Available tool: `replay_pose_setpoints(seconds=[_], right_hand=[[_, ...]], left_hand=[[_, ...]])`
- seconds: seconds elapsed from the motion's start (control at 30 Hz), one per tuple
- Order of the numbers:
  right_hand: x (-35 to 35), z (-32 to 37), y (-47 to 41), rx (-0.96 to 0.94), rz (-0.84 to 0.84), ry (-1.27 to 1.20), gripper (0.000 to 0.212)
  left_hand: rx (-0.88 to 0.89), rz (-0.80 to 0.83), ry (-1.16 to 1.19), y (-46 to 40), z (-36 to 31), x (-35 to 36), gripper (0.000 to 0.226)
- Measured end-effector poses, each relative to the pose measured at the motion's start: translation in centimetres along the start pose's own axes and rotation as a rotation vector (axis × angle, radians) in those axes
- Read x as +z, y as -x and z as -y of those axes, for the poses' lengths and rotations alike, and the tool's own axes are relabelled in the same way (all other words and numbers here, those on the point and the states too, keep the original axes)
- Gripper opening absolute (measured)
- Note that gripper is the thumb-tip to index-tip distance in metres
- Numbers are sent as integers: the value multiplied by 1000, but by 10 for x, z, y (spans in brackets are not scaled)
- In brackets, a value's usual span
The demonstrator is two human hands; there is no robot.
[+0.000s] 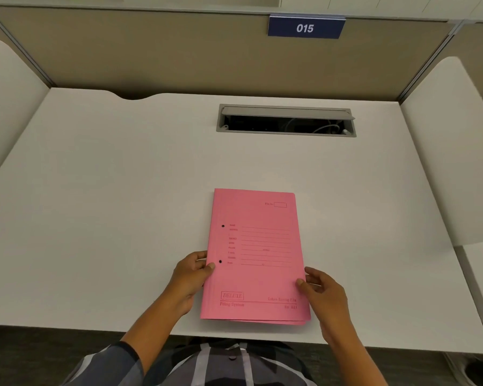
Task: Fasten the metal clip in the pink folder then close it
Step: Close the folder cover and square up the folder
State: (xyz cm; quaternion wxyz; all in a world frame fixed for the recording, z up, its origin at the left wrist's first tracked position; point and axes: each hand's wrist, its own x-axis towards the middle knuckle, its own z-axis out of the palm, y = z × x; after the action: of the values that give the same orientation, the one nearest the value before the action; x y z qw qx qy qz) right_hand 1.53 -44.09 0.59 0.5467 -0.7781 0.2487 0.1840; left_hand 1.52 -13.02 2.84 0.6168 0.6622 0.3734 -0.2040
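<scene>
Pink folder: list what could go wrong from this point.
1. The pink folder lies closed, so the metal clip is hidden; it may still be unfastened.
2. Its near edge sits close to the desk's front edge; a pull toward the body could tip it off.
3. The left hand and right hand only pinch the side edges, so the sheets fanning at the bottom right corner could slide out.

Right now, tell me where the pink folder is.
In the head view the pink folder lies closed on the white desk, near its front edge, between the left hand and right hand, which touch its sides.
</scene>
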Motion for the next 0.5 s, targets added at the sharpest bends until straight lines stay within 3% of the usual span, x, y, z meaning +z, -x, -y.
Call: replay_pose_setpoints(seconds=[0.2,0.5], right_hand=[[7,8,13,130,18,-331,36],[31,57,34,17,-33,-382,36]], left_hand=[[22,26,29,3,-4,-5,30],[166,69,2,19,-28,-41,30]])
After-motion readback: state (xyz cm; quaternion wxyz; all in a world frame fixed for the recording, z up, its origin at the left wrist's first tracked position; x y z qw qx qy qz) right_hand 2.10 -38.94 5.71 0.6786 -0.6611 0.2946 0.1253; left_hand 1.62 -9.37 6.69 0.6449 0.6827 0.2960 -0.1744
